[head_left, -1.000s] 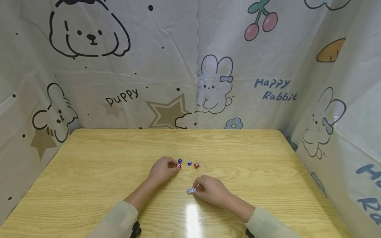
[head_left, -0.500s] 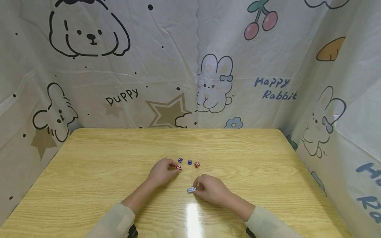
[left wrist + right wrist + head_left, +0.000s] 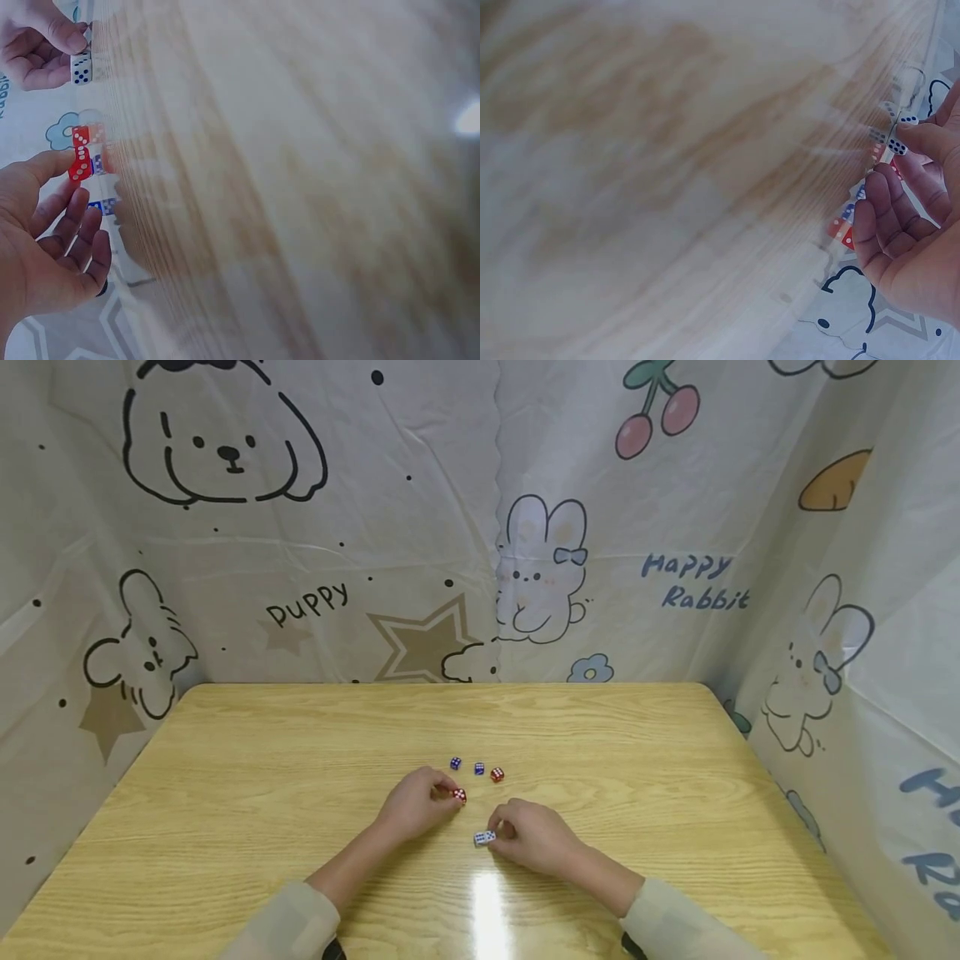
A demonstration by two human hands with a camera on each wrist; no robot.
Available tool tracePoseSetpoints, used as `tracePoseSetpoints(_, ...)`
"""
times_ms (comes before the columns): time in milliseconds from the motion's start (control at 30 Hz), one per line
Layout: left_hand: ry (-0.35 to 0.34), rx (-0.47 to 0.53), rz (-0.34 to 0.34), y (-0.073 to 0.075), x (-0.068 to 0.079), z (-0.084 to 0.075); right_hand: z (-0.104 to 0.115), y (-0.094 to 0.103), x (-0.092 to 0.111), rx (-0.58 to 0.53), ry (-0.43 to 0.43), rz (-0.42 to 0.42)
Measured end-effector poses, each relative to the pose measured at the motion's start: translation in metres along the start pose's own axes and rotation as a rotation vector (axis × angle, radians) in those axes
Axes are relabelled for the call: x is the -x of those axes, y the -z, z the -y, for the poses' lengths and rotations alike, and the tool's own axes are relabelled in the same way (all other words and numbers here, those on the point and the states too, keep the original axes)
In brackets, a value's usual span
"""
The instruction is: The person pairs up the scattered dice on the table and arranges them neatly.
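Note:
My left hand (image 3: pixel 420 804) pinches a red die (image 3: pixel 459 796) with white dots between thumb and forefinger, just at the tabletop. In the left wrist view, the other fingers of that hand are loosely bent. My right hand (image 3: pixel 536 837) is nearer the front, with thumb and forefinger pinching the right one of two white dice (image 3: pixel 484 838) that sit side by side. Beyond the hands lie two blue dice, a left one (image 3: pixel 455 763) and a right one (image 3: pixel 479 768), and a second red die (image 3: pixel 497 774) to their right.
A light wooden table (image 3: pixel 225 760) carries everything. Behind it and at both sides hangs a pale curtain (image 3: pixel 420 527) with cartoon drawings. Light reflects off the tabletop near the front.
My left hand has drawn the red die nearer and slightly right, away from the left blue die. My right hand and the white dice have stayed in place.

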State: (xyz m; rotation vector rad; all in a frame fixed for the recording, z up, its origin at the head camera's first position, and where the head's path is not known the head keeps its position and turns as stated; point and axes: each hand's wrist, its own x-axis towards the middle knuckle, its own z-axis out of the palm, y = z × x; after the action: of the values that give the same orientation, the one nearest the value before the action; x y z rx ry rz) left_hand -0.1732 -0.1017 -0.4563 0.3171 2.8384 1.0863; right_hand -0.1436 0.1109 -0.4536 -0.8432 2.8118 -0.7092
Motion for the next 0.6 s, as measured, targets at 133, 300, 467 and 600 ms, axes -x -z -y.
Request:
tracePoseSetpoints(133, 0.001, -0.009, 0.000, -0.0013, 0.0016, -0.0015, -0.0005, 0.0000, 0.0002, -0.002, 0.002, 0.001)
tracePoseSetpoints(300, 0.001, -0.002, 0.015, -0.0006, 0.0045, -0.0046, -0.0007, -0.0004, -0.0002, 0.001, 0.007, -0.002)
tracePoseSetpoints(467, -0.019, 0.014, 0.033, -0.0013, 0.0068, -0.0056, -0.0006, -0.0005, -0.0001, 0.003, 0.013, -0.002)
tracePoseSetpoints(600, -0.042, 0.015, 0.040, -0.0023, 0.0078, -0.0060, -0.0005, -0.0005, -0.0001, 0.008, 0.010, -0.003)
